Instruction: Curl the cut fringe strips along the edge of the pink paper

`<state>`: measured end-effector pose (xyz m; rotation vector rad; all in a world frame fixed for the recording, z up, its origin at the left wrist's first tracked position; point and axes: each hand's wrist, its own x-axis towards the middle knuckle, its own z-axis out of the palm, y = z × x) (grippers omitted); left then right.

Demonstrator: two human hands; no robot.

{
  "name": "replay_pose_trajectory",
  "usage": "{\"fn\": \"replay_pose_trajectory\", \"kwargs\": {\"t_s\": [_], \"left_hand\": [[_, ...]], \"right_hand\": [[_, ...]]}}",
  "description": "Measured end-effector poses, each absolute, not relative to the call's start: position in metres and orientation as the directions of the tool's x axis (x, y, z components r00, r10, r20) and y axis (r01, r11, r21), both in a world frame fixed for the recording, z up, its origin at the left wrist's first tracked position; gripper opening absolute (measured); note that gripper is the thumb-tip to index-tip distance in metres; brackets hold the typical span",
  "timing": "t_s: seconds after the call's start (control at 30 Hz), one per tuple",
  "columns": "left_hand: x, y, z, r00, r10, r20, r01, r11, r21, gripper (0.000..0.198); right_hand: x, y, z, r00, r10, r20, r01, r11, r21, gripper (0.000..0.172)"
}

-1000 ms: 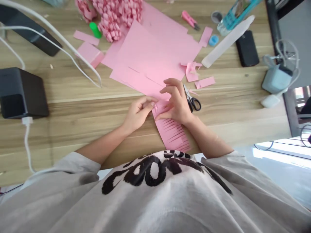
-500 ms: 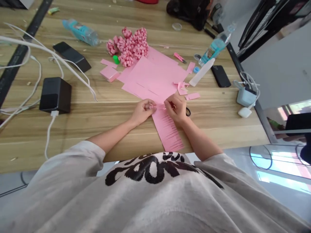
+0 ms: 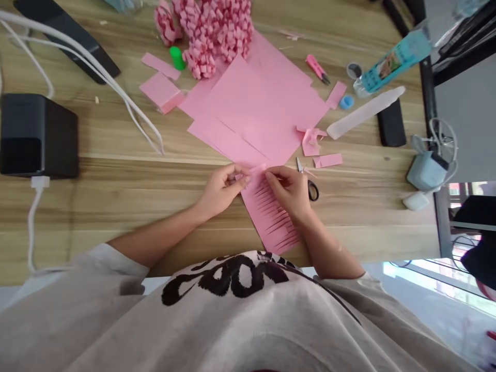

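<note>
Both my hands work at the top end of a strip of pink paper (image 3: pixel 271 219) cut with many slanted slits, which lies on the wooden table (image 3: pixel 116 206). My left hand (image 3: pixel 220 194) pinches a small curled bit at the strip's end. My right hand (image 3: pixel 289 191) grips the strip a little further along, its fingertips near those of my left hand. Just right of my right hand lie black-handled scissors (image 3: pixel 310 183), not touching it. Larger pink sheets (image 3: pixel 248 103) spread above my hands.
A heap of curled pink paper (image 3: pixel 209 36) stands at the far edge, beside a green-capped glue stick (image 3: pixel 177 58). Pink offcuts (image 3: pixel 328 160), a pink utility knife (image 3: pixel 318 68), a water bottle (image 3: pixel 391 64) and a black phone (image 3: pixel 391 121) lie right. A black power block (image 3: pixel 39 137) with white cables sits left.
The view has tilted lower and closer, so the table looks larger. My hands have come closer together at the strip's end, and the scissors now show more fully beside my right hand.
</note>
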<state>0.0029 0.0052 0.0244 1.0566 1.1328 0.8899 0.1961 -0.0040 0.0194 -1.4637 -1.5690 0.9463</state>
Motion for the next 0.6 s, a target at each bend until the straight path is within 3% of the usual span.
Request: {"fn": "replay_pose_trajectory", "kwargs": {"t_s": [0.13,0.37,0.6], "left_hand": [[0.002,0.003,0.023,0.223,0.923,-0.313,-0.017,0.325,0.946,0.047],[0.001,-0.001,0.016,0.245,0.958,-0.147,0.133,0.117,0.984,0.020],[-0.003,-0.003,0.014,0.244,0.962,-0.121,0.134,0.090,0.987,0.018]], "right_hand": [[0.196,-0.002,0.016,-0.016,1.000,-0.003,0.366,0.003,-0.931,0.012],[0.195,-0.007,0.014,-0.048,0.997,0.054,0.380,0.069,-0.923,0.014],[0.193,-0.011,0.023,-0.131,0.979,0.153,0.293,0.186,-0.938,0.017]]}}
